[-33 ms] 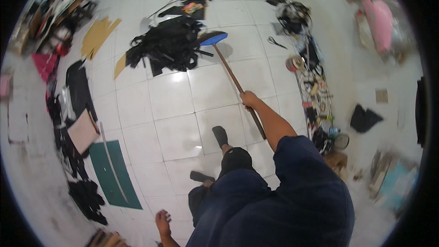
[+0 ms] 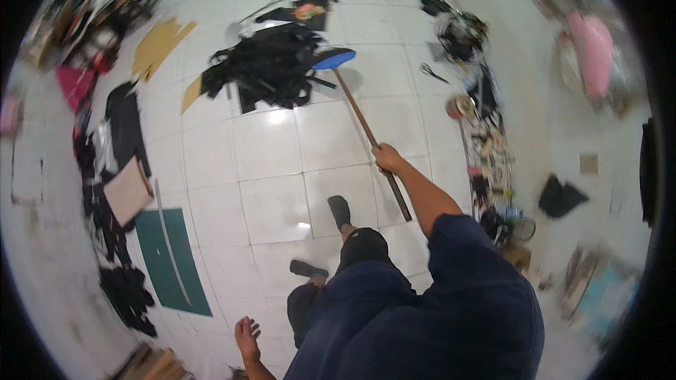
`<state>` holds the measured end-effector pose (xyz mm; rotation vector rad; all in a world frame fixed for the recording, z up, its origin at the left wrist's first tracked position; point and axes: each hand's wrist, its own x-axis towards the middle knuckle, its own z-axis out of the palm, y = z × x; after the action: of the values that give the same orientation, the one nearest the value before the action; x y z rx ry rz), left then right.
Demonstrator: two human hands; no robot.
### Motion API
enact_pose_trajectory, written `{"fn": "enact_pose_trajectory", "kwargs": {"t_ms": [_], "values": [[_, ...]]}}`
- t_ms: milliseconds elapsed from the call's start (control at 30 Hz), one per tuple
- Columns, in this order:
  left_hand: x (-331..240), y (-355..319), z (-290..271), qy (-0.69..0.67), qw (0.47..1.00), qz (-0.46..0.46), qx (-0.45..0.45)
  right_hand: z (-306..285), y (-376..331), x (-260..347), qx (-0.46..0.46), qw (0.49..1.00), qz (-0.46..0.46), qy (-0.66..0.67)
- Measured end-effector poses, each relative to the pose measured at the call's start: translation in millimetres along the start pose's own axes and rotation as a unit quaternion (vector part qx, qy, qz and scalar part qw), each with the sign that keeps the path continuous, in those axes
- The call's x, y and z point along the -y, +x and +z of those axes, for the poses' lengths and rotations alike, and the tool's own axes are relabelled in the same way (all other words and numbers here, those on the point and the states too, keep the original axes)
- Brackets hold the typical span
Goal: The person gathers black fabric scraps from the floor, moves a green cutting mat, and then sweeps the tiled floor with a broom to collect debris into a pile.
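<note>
Beyond the right hand (image 2: pixel 387 159), broom (image 2: pixel 359 112) slants out to black scraps (image 2: pixel 267 63); fingers clamped round its upper handle, likely for reach. Left hand (image 2: pixel 246 339) hangs empty, fingers loosely curled, perhaps for balance.

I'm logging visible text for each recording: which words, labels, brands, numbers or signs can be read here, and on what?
None can be read.
Clutter along the right side: too small and blurred.
Pale strip on the green mat: any markings too small.
Broom in the right hand: no text visible.
</note>
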<state>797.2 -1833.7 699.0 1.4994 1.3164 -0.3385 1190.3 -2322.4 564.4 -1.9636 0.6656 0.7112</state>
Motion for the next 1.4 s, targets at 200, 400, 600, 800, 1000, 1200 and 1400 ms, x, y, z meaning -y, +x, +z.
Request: {"fn": "enact_pose_trajectory", "kwargs": {"t_ms": [200, 400, 600, 800, 1000, 1200, 1400], "values": [[86.4, -18.8, 3.1, 0.1, 0.992, -0.08, 0.01, 20.1, -101.9, 18.7, 0.106, 0.975, -0.069, -0.181], [174.9, -56.6, 40.4, -0.096, 0.969, -0.219, -0.067, 114.8, -139.8, 108.5, 0.385, 0.888, -0.104, -0.229], [170.5, -41.4, 55.0, -0.192, 0.964, -0.151, -0.11, 307.0, -191.3, 153.0, 0.586, 0.717, -0.053, -0.373], [199.7, -19.4, 12.6, -0.227, 0.953, -0.165, -0.118, 498.8, -276.2, 108.0, 0.651, 0.547, -0.081, -0.52], [203.9, -23.0, -87.4, -0.315, 0.896, -0.209, -0.232, 568.8, -239.6, 24.2, 0.524, 0.534, -0.288, -0.598], [201.7, -13.1, -74.8, -0.401, 0.848, -0.217, -0.27, 436.6, -128.3, 217.2, 0.475, 0.633, -0.223, -0.569], [177.1, 17.2, 3.9, -0.389, 0.873, -0.257, -0.144, 291.5, 88.4, 308.4, 0.251, 0.593, -0.303, -0.703]]}}
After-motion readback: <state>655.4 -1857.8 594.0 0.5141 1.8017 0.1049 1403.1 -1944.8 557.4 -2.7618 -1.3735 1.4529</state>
